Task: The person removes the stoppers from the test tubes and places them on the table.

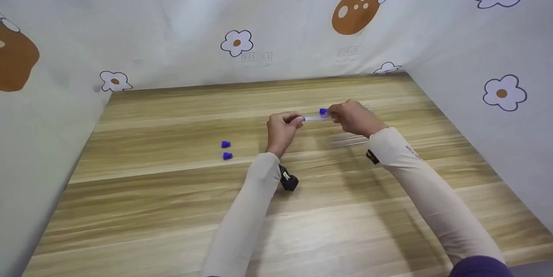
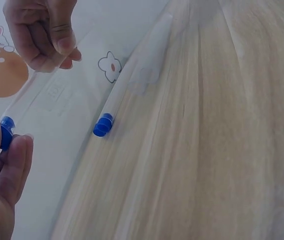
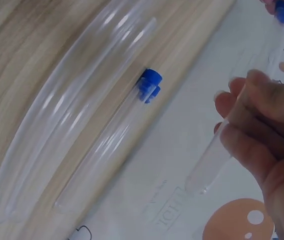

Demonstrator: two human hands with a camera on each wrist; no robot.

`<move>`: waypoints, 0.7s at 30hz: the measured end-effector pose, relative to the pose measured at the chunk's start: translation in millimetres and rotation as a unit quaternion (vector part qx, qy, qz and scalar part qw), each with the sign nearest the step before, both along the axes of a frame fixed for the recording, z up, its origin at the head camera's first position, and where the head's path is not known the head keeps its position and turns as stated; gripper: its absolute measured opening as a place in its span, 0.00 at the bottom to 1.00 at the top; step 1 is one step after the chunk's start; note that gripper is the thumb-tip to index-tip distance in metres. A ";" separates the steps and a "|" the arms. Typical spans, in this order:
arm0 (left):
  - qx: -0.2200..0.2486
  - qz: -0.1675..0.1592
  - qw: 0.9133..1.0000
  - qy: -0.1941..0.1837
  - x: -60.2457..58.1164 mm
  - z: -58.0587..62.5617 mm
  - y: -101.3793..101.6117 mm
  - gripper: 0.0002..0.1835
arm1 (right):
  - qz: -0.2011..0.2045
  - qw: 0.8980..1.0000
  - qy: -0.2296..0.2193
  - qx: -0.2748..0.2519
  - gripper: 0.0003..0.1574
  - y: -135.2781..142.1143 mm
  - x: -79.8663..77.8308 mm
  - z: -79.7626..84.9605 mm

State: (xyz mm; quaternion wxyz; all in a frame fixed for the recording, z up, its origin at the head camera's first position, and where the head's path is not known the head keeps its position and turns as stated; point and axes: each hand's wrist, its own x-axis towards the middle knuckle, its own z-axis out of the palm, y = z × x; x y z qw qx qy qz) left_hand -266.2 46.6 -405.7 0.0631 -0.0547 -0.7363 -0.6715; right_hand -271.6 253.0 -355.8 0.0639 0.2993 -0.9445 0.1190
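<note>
My left hand (image 1: 281,132) pinches a blue stopper (image 2: 6,133) between thumb and fingers at the mouth of a clear test tube (image 1: 315,118). Holding that tube along its body is my right hand (image 1: 356,118), fingers curled round it, its rounded end (image 3: 200,185) sticking out below. The tube is lifted off the table and the stopper meets its mouth; how deep it sits cannot be told. On the table behind lies a stoppered tube (image 3: 101,145) with a blue end (image 1: 323,111). Nearer, beneath my right hand, lie clear tubes (image 3: 56,110) without visible stoppers.
Two loose blue stoppers, a farther stopper (image 1: 225,144) and a nearer stopper (image 1: 227,156), lie left of my left hand on the wooden table (image 1: 151,208). A patterned white sheet (image 1: 181,52) rises at the table's back and sides.
</note>
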 end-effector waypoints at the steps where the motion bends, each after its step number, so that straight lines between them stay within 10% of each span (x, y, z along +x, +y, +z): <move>1: -0.007 0.003 1.000 0.004 0.3 0.0 -1.3 0.08 | 0.002 1.000 -0.004 -0.003 0.12 -0.4 -0.5 0.1; 7: -0.034 0.040 0.998 0.018 1.2 4.1 -10.8 0.07 | 0.011 0.999 -0.005 -0.040 0.10 -8.3 -2.9 -4.0; 13: -0.016 0.005 1.000 0.008 1.0 3.6 -5.7 0.10 | -0.019 0.997 0.036 -0.060 0.11 -2.5 3.4 -12.6; 21: 0.066 0.015 0.998 -0.008 -0.6 0.8 4.5 0.08 | -0.018 0.979 0.199 -0.041 0.10 -0.4 9.4 -27.8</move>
